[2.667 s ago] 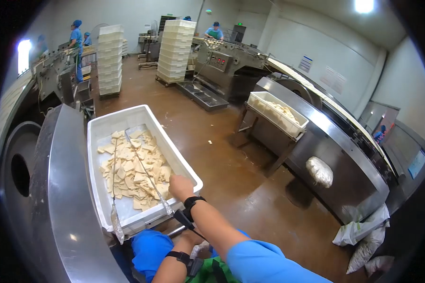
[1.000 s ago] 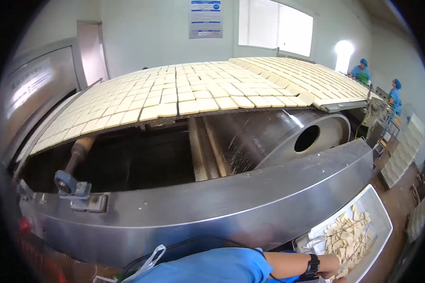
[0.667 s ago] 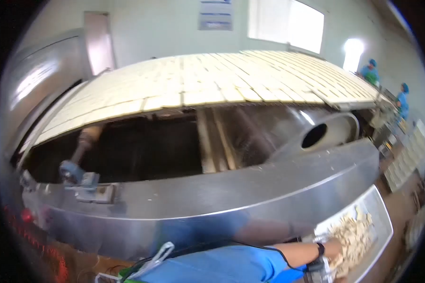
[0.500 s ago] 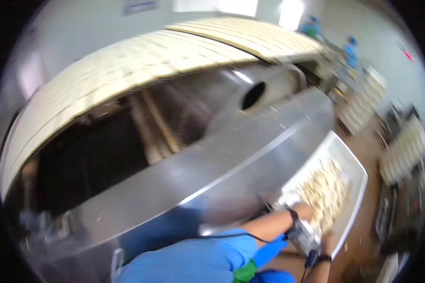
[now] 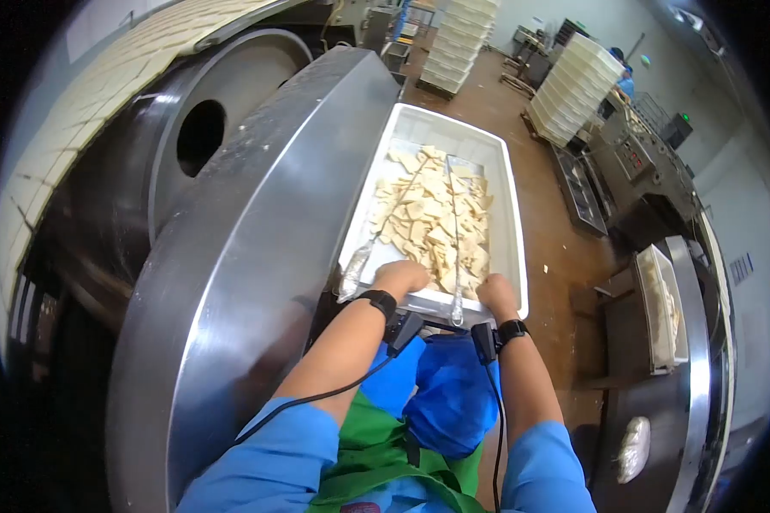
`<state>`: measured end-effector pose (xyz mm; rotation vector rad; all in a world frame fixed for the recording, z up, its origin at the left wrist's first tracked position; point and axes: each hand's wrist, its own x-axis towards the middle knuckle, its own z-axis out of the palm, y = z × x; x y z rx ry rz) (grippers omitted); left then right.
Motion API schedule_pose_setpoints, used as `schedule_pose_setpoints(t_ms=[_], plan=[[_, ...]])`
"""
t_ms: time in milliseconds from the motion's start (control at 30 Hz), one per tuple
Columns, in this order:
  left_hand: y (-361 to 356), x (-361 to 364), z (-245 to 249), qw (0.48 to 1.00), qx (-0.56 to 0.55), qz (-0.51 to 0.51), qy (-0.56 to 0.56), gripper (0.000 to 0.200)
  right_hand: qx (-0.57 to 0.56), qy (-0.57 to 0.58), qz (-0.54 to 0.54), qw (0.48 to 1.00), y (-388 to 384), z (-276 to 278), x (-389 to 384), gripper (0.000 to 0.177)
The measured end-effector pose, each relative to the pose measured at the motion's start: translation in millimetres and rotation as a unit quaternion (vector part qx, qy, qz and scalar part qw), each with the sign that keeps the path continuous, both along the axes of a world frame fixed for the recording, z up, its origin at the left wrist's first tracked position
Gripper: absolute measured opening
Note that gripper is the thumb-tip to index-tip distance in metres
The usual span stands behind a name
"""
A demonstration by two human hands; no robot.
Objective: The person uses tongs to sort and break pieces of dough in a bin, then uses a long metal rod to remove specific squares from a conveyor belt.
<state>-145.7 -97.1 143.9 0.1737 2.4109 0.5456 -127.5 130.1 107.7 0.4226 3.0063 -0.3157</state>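
Note:
A white rectangular tub (image 5: 517, 214) holds many flat, pale, broken pieces (image 5: 428, 214). Two long thin metal rods with wrapped ends lie across it, one on the left (image 5: 356, 267) and one near the middle (image 5: 457, 307). My left hand (image 5: 405, 275) is closed at the tub's near side, by the left rod's wrapped end; what it grips is hidden. At the near right corner my right hand (image 5: 496, 292) is closed on the tub's rim.
A curved steel machine edge (image 5: 257, 214) runs along the left. Stacks of pale trays (image 5: 573, 85) stand ahead on the brown floor. At the right is a steel counter with a white container (image 5: 678, 316). A person in blue (image 5: 626, 84) is far back.
The view has swung to the right, and the tub now lies straight ahead. Both hands have come to its near side, farther apart from the pieces.

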Motion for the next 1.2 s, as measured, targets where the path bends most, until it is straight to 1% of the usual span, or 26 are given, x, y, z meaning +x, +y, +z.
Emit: schedule_pose_setpoints(t_ms=[133,233,267,333,367,400,433,467,500,533,567,600,633,667,700,767,800,833,867,900,933,967,1033,1067,1133,1200], plan=[[-3,7,9,1.0,0.008,0.012,0.022,0.038,-0.022,0.005,-0.006,1.0,-6,2,5,0.024],[-3,-17,-37,0.997,0.001,-0.049,0.065,0.038,-0.059,-0.019,0.02,0.998,-6,-8,-3,0.025],[1,-34,-67,0.993,0.027,-0.092,0.069,0.036,-0.062,-0.053,0.064,0.995,-4,-7,-5,0.026],[-3,-48,-75,0.991,0.037,-0.115,0.063,0.034,-0.039,-0.11,0.211,0.97,4,-12,-16,0.031],[-3,-60,-72,0.977,-0.023,-0.199,0.067,0.033,-0.042,-0.105,0.208,0.971,7,-10,-23,0.031],[-2,-71,-70,0.976,-0.028,-0.204,0.069,0.033,-0.136,-0.159,0.17,0.963,10,-9,-32,0.033],[0,-79,-62,0.983,0.046,-0.153,0.092,0.032,-0.228,-0.211,0.128,0.942,10,-1,-39,0.036],[5,-87,-56,0.981,0.122,-0.102,0.111,0.032,-0.259,-0.181,0.133,0.939,11,8,-49,0.036],[12,-94,-51,0.968,0.186,-0.061,0.156,0.03,-0.385,-0.099,0.08,0.914,11,14,-56,0.036],[21,-103,-51,0.968,0.187,-0.071,0.153,0.03,-0.47,-0.051,0.056,0.879,14,16,-69,0.031],[31,-115,-52,0.946,0.306,0.051,0.091,0.026,-0.532,-0.002,-0.011,0.847,7,37,-73,0.021],[40,-127,-53,0.894,0.414,0.171,0.024,0.021,-0.589,0.057,-0.047,0.805,6,42,-85,0.021],[47,-135,-52,0.895,0.417,0.158,0.022,0.021,-0.627,0.118,-0.075,0.766,5,40,-97,0.022],[52,-139,-50,0.834,0.506,0.221,-0.013,0.019,-0.659,0.182,-0.103,0.722,5,34,-113,0.022],[60,-143,-45,0.759,0.589,0.273,-0.054,0.017,-0.623,0.232,-0.098,0.741,9,11,-136,0.023],[70,-149,-42,0.763,0.587,0.269,-0.033,0.012,-0.531,0.332,-0.136,0.767,8,-43,-171,0.029],[74,-159,-58,0.761,0.596,0.256,-0.031,0.011,-0.437,0.4,-0.127,0.796,-2,-61,-175,0.034],[81,-159,-66,0.758,0.594,0.268,0.006,0.014,-0.382,0.377,-0.112,0.836,-11,-51,-158,0.03],[78,-183,-111,0.793,0.568,0.212,0.053,0.017,-0.3,0.28,-0.11,0.905,-18,-44,-145,0.022],[76,-195,-158,0.869,0.343,0.148,0.323,0.017,-0.194,0.204,-0.036,0.959,-17,-58,-144,0.02],[73,-171,-153,0.871,0.316,0.089,0.365,0.013,-0.087,0.109,0.04,0.989,-14,-70,-143,0.019],[72,-156,-132,0.918,0.223,0.028,0.326,0.024,-0.086,0.107,0.021,0.99,-10,-66,-140,0.019],[74,-168,-144,0.923,0.214,0.012,0.319,0.028,-0.148,0.114,0.044,0.981,-20,-42,-126,0.019],[79,-168,-134,0.925,0.201,0.011,0.321,0.033,-0.143,0.115,0.034,0.982,-19,-38,-124,0.019],[78,-163,-122,0.931,0.222,0.001,0.289,0.025,-0.166,0.073,0.068,0.981,-18,-34,-121,0.021],[76,-167,-125,0.952,0.237,-0.041,0.192,0.019,-0.201,0.102,0.024,0.974,-23,-56,-130,0.02]])
